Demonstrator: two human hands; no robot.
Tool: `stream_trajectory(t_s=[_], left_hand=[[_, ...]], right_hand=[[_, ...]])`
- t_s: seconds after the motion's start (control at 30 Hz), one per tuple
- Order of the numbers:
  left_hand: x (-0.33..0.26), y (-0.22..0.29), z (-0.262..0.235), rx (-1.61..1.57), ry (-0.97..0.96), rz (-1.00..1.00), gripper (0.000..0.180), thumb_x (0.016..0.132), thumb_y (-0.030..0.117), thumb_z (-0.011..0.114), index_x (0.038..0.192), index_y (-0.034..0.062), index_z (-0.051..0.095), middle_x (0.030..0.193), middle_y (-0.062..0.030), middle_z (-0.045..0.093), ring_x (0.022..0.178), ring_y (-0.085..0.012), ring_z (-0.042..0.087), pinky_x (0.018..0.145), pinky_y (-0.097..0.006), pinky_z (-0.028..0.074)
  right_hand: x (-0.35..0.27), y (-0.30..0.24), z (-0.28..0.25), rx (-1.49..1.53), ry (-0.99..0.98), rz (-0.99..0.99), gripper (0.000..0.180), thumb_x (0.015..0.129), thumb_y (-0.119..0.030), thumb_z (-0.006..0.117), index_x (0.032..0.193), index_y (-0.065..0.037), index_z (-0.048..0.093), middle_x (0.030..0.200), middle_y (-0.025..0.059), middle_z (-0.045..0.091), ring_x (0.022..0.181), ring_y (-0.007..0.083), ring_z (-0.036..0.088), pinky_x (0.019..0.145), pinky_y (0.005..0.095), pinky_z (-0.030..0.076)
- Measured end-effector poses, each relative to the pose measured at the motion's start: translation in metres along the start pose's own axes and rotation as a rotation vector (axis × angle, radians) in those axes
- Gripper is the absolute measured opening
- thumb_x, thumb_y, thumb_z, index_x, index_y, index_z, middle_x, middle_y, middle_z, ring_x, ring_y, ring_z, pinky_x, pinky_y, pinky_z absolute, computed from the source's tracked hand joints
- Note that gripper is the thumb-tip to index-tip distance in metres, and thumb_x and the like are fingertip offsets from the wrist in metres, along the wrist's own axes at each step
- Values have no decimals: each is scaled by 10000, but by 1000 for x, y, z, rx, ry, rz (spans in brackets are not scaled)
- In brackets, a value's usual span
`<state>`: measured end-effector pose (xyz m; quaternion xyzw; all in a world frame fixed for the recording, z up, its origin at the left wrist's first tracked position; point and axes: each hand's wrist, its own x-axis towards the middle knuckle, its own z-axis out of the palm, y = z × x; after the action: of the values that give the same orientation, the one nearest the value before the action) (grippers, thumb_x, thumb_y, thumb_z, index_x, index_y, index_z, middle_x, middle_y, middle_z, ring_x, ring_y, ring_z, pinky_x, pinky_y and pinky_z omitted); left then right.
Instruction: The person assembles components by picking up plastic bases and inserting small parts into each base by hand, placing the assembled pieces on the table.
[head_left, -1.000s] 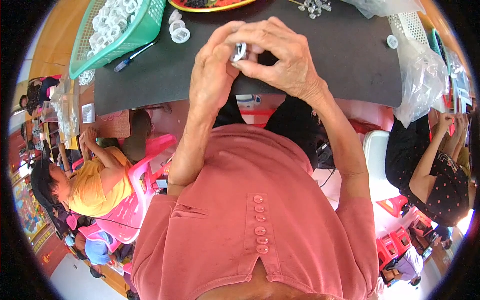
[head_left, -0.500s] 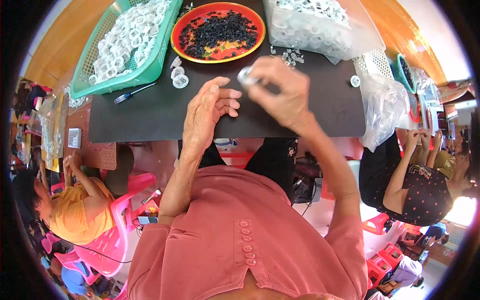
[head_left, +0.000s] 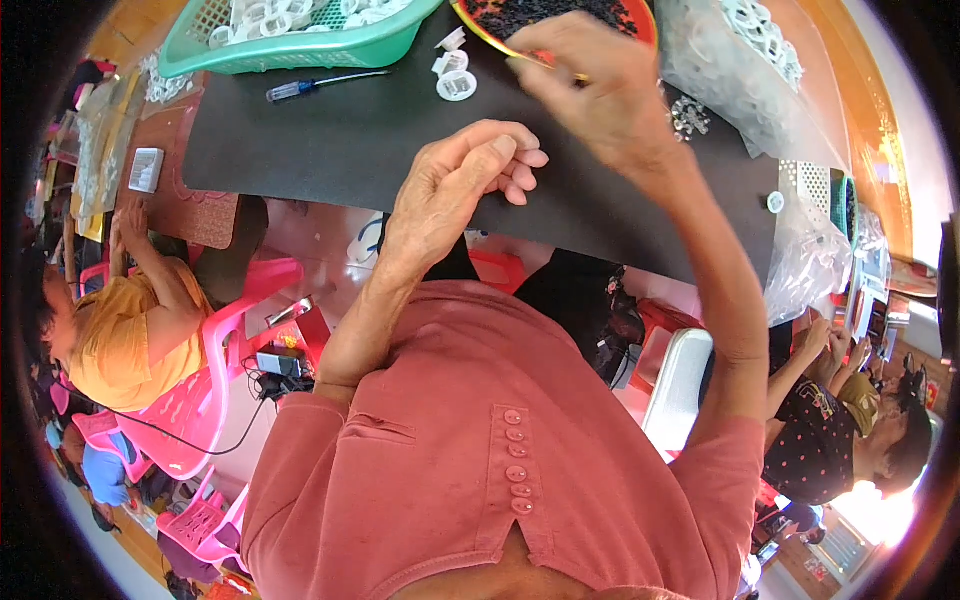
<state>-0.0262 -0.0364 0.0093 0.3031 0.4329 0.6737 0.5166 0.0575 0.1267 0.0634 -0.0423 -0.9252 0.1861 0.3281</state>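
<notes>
My left hand (head_left: 462, 185) is held over the front edge of the dark table, fingers curled and the thumb against the index finger. Whatever it may hold is hidden. Over the near rim of a red round tray (head_left: 548, 62) full of small black pieces (head_left: 560, 14), my right hand (head_left: 600, 92) is smeared by motion, so I cannot tell whether its fingers grip anything. Left of the tray, a few white round plastic parts (head_left: 457, 86) lie in a short row.
A green basket (head_left: 330, 48) of white parts stands at the far left, a screwdriver (head_left: 325, 85) before it. Right are a translucent bin (head_left: 715, 70), small clear pieces (head_left: 690, 118), a white cap (head_left: 775, 202) and a plastic bag (head_left: 812, 265). People sit on both sides.
My right hand has moved away from my left, up to the tray; the white round part it held no longer shows. My left fingers have curled in more. The view has shifted.
</notes>
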Motion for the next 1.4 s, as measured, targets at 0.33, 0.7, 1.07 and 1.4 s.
stream_trajectory(t_s=[0.33, 0.7, 1.07, 1.4], left_hand=[[-7, 13, -15, 172, 222, 240, 233, 961, 136, 447, 1021, -25, 604, 944, -91, 639, 762, -107, 570, 695, -246, 488], [16, -1, -7, 92, 164, 177, 259, 933, 148, 509, 1111, -22, 591, 944, -119, 631, 805, -137, 593, 729, -264, 497], [31, -4, 11, -242, -86, 41, 322, 918, 154, 545, 1153, -66, 540, 946, -128, 622, 796, -161, 599, 751, -284, 501], [31, -10, 8, -317, -55, 35, 337, 902, 175, 565, 1132, -70, 535, 962, -138, 623, 831, -195, 615, 748, -331, 514]], right_hand=[[-17, -1, 58, 225, -40, 266, 107, 761, -89, 635, 863, -57, 632, 731, 110, 621, 607, 259, 618, 564, 344, 496], [-54, -12, 17, 1026, 22, 839, 148, 865, -130, 628, 922, 7, 640, 697, 4, 596, 537, 36, 473, 441, 187, 344], [-78, -17, -2, 1104, 105, 859, 207, 886, -201, 626, 812, -7, 622, 648, 8, 572, 515, 36, 452, 429, 186, 315], [-78, -13, -3, 985, 67, 834, 232, 880, -228, 635, 779, -19, 636, 632, -3, 581, 527, 31, 468, 441, 197, 352]])
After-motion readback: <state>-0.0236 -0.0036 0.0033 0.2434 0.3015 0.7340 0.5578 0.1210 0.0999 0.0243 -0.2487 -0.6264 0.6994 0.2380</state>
